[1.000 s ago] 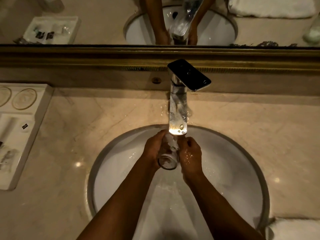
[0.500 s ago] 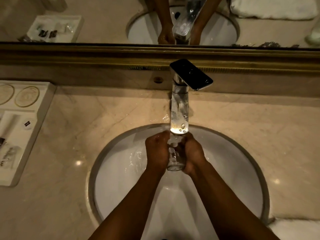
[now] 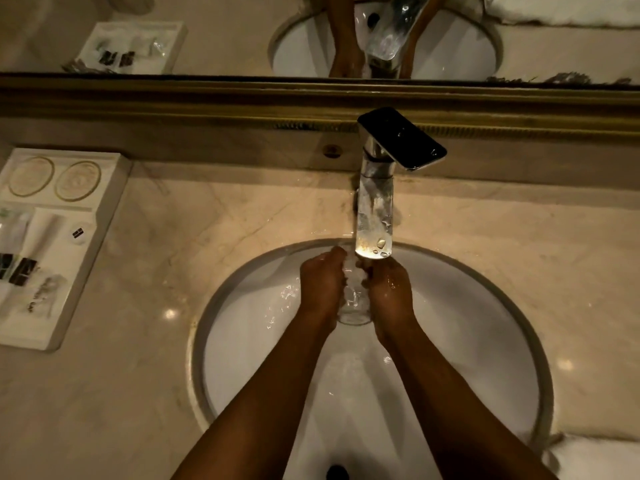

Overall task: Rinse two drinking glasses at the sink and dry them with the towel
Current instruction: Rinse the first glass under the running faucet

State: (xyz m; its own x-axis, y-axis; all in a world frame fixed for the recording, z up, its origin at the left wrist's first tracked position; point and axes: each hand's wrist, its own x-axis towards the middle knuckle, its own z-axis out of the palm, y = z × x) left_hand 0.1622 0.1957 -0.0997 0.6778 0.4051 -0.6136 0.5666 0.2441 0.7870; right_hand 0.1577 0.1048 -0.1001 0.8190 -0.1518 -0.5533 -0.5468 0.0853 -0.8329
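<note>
A: Start big. What's around?

B: A marble desk with a white sink set in it, a mirror behind, a tray of toiletries at the left, and a towel just past the sink's right rim.

A: And the tap?

B: The tap is running. Its spout ends right above the hands.

A: The hands?

B: Left hand and right hand are cupped on either side of one glass, over the middle of the bowl. The fingers of both curl around its wall, clamping it between them.

A: What changed in the last second?

B: A second ago the glass lay tipped, its open mouth facing the camera, mostly in the left hand, with the right hand beside it. Now it stands nearly upright under the stream, both hands closed round it.

A: Meaning?

B: I'd say the rinse of this glass is under way, not finished. No second glass is visible, and the towel lies untouched, so the drying is still to come.
</note>
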